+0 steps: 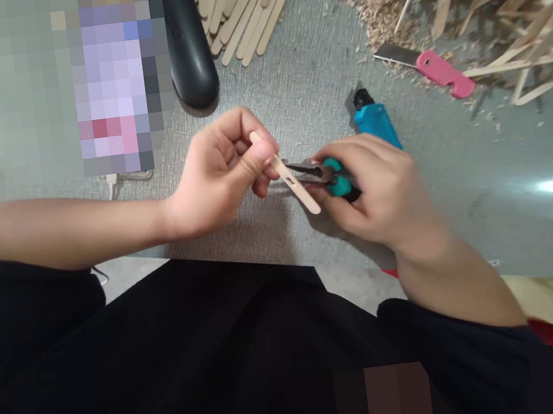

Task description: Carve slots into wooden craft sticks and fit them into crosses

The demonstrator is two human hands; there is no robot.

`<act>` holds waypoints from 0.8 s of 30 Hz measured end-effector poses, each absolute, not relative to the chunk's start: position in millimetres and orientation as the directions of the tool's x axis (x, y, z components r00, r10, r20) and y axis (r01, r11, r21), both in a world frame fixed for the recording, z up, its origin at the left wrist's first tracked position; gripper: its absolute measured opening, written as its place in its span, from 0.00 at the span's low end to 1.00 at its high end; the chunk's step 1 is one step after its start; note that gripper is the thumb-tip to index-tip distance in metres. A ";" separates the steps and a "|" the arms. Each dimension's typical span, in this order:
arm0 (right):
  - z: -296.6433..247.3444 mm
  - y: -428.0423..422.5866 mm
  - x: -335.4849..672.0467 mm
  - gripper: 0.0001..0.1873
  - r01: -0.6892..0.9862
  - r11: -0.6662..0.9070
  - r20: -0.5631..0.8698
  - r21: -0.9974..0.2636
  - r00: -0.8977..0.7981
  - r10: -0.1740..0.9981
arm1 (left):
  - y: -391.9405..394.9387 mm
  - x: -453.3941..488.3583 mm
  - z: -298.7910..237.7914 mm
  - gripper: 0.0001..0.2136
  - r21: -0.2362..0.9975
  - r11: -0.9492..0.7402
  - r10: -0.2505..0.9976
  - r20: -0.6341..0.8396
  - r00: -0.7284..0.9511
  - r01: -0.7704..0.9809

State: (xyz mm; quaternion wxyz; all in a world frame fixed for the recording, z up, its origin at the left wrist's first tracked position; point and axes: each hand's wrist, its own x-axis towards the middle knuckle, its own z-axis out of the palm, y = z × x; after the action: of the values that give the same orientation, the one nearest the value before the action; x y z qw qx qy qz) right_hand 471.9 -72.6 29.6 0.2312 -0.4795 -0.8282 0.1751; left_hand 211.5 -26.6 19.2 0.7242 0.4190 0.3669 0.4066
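Note:
A wooden craft stick (305,197) with a small slot cut in it is pinched between the thumb and fingers of my left hand (231,169). It slants down to the right, its rounded lower end free. Wrapped round the teal and black handles of a pair of pliers (325,173) is my right hand (375,188). The pliers' jaws look parted and reach toward the stick near its slot; whether they touch it I cannot tell. Just beyond my right hand lies a blue tool (377,124) with a black end, partly hidden by the hand.
Several plain craft sticks (253,15) lie at the top beside a black case (191,49). A pink folding knife (444,72) rests with its blade out, near wood shavings (372,0) and a heap of cut sticks (508,4). A pixelated patch covers the upper left, with a white cable (113,183) below.

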 end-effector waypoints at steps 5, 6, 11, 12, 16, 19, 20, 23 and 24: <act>31.1 -72.0 471.6 0.09 0.717 0.439 0.165 -0.542 -0.422 0.892 | -26.2 209.3 19.1 0.23 0.953 0.205 0.934 -0.123 0.335 -0.222; 30.1 -72.2 471.3 0.09 0.717 0.434 0.166 -0.546 -0.416 0.894 | -26.7 208.6 19.0 0.23 0.955 0.200 0.935 -0.119 0.336 -0.220; 25.0 -73.2 471.7 0.08 0.723 0.454 0.195 -0.521 -0.417 0.888 | -27.6 207.9 18.2 0.28 0.954 0.172 0.940 -0.085 0.330 -0.244; 24.5 -73.4 472.0 0.08 0.729 0.457 0.204 -0.510 -0.414 0.887 | -27.6 208.2 17.9 0.29 0.954 0.164 0.941 -0.075 0.330 -0.251; 23.9 -75.4 472.9 0.07 0.759 0.458 0.228 -0.462 -0.398 0.889 | -28.2 207.8 16.5 0.31 0.958 0.174 0.938 -0.092 0.334 -0.226; 24.8 -76.8 474.3 0.05 0.780 0.452 0.230 -0.433 -0.389 0.892 | -29.0 206.7 16.3 0.30 0.958 0.190 0.935 -0.111 0.337 -0.214; 25.6 -76.9 475.1 0.06 0.779 0.456 0.233 -0.430 -0.392 0.890 | -28.8 206.5 16.4 0.30 0.956 0.192 0.934 -0.110 0.339 -0.221; 30.9 -75.7 476.6 0.07 0.745 0.480 0.229 -0.463 -0.422 0.877 | -25.8 206.9 16.1 0.31 0.933 0.241 0.911 -0.123 0.393 -0.266; 33.5 -74.9 476.4 0.07 0.729 0.480 0.211 -0.488 -0.435 0.875 | -24.2 207.3 15.7 0.31 0.917 0.277 0.894 -0.136 0.427 -0.287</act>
State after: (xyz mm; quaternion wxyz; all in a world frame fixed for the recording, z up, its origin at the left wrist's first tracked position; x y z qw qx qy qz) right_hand 476.4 -74.9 33.5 0.2224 -0.4826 -0.8310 0.1645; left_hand 207.3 -24.2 15.7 0.7208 0.4405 0.3445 0.4094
